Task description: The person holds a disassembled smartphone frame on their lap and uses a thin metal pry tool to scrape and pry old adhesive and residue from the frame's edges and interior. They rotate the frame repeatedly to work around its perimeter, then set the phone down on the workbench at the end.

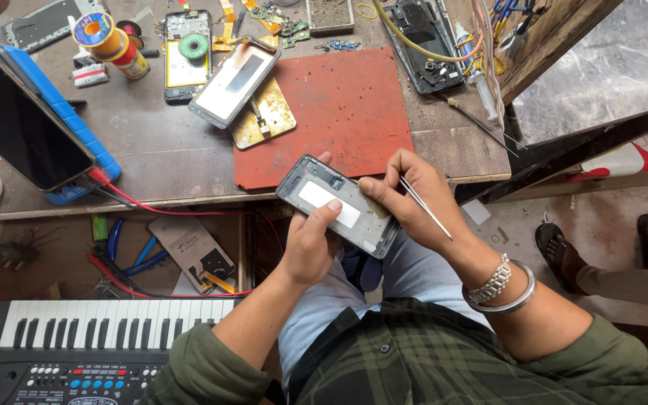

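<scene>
At the far left edge of the worn wooden tabletop point(151, 161) a large black-screened tablet point(16, 120) leans on a blue stand point(76, 120), with a red cable point(151, 206) running from its lower corner along the tabletop's front edge. Below that edge, at the lower left, lies a black electronic keyboard with white keys point(91, 330). Toward the back of the tabletop stand spools of solder wire point(106, 41), and beside them lies an opened phone body with a green coil on it point(187, 54). A pale-screened phone point(234, 81) rests tilted on a brass-coloured plate point(268, 116) at the left edge of a red rectangular mat point(339, 112). Just off the front edge of the tabletop, over the person's lap, the left hand point(310, 244) is clamped on a dark grey opened phone frame with a white rectangular patch point(335, 202), thumb pressed on its face and a fingertip showing over its far edge. The right hand point(410, 199) touches the frame's right end, its fingers pinched together on thin metal tweezers point(423, 208), with silver bracelets point(500, 285) on the wrist. At the far right, on the floor, is another person's sandalled foot point(560, 251).
</scene>
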Motion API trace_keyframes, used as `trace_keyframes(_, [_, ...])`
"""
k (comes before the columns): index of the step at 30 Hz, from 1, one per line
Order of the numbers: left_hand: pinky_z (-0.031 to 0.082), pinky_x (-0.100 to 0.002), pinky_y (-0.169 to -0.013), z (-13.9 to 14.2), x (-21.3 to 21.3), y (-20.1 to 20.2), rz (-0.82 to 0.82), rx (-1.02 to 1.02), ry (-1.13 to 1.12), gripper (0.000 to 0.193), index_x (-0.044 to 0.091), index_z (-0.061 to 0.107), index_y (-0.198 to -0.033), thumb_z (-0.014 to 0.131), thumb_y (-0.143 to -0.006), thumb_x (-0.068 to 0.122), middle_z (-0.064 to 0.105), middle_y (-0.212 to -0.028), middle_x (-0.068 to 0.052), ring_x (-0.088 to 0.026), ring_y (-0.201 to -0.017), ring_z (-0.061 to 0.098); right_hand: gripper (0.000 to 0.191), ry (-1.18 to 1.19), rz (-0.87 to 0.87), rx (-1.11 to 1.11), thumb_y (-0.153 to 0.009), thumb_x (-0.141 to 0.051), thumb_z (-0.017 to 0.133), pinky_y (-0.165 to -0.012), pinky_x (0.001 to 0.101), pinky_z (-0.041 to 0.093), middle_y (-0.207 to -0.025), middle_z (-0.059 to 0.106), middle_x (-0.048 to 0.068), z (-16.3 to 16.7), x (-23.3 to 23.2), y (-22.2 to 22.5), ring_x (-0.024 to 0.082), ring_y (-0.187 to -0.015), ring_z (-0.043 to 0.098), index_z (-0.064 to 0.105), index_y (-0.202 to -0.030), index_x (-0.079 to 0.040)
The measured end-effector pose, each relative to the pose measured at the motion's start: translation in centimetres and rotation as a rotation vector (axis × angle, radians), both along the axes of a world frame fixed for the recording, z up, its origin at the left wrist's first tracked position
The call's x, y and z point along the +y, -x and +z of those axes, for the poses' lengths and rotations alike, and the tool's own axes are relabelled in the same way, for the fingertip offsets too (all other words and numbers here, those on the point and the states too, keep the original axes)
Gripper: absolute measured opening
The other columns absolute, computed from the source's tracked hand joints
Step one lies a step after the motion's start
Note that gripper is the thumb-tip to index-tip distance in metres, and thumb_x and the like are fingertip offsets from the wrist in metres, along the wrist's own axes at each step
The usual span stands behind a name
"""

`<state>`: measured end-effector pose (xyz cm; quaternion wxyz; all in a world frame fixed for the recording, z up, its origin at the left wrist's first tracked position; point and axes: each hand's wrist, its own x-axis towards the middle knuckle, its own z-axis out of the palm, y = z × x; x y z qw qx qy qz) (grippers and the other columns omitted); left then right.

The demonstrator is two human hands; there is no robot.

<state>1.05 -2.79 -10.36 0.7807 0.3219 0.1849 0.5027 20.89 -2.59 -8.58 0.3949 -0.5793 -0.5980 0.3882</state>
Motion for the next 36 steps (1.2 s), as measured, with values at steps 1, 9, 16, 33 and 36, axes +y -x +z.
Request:
trace_keyframes(1, [0.048, -0.044, -0.108, 0.1, 0.0, 0.0, -0.002, -0.018, 0.012, 0.079, 0.008, 0.011, -0.169, 0.047, -0.099, 0.009, 0.057, -0.132, -0.022, -0.029, -0.121, 0.061, 0.03, -0.029, -0.008, 0.17, -0.099, -0.005, 0.074, -0.066, 0.0298, 0.049, -0.081, 0.056, 0.004, -0.2, 0.2, 0.1, 0.01, -0.076, 0.055, 0.045, -0.091, -0.006])
trace_keyframes(9, [0.05, -0.04, -0.105, 0.4, 0.8, 0.2, 0.248, 0.14, -0.089, 0.068, -0.001, 0.013, -0.162, 0.043, -0.103, 0.012, 0.061, -0.136, -0.025, -0.027, -0.116, 0.064, 0.031, -0.257, 0.058, 0.346, -0.1, 0.003, 0.061, -0.083, 0.0264, 0.056, -0.145, 0.055, 0.02, 0.5, 0.2, -1.4, 0.018, -0.112, 0.067, 0.036, -0.116, -0.006])
trace_keyframes(16, [0.041, -0.033, -0.118, 1.0, 1.7, 1.6, 0.575, 0.559, -0.458, 0.074, -0.002, 0.008, -0.165, 0.052, -0.105, 0.002, 0.055, -0.15, -0.019, -0.02, -0.132, 0.055, 0.022, -0.11, 0.026, 0.259, -0.111, -0.016, 0.036, -0.083, 0.0295, 0.052, -0.116, 0.063, 0.016, 1.3, -1.0, -2.4, 0.014, -0.091, 0.065, 0.055, -0.117, -0.005])
trace_keyframes(33, [0.041, -0.037, -0.117, 2.4, 2.2, 2.6, 0.711, 0.852, -0.397, 0.082, 0.002, 0.008, -0.162, 0.058, -0.098, -0.003, 0.039, -0.154, -0.023, -0.028, -0.138, 0.051, 0.012, -0.128, 0.031, -0.034, -0.086, -0.013, 0.081, -0.065, 0.0238, 0.057, -0.082, 0.079, 0.005, 3.7, -0.6, 1.8, 0.008, -0.074, 0.073, 0.075, -0.09, -0.004])
trace_keyframes(36, [0.039, -0.038, -0.12, 2.2, 2.3, 2.5, 0.753, 0.889, -0.456, 0.081, 0.002, 0.01, -0.163, 0.058, -0.097, -0.006, 0.036, -0.156, -0.023, -0.029, -0.141, 0.048, 0.014, -0.139, 0.04, -0.027, -0.087, -0.012, 0.081, -0.063, 0.0241, 0.055, -0.081, 0.078, 0.006, 3.2, -0.2, 2.0, 0.009, -0.071, 0.07, 0.071, -0.087, -0.002])
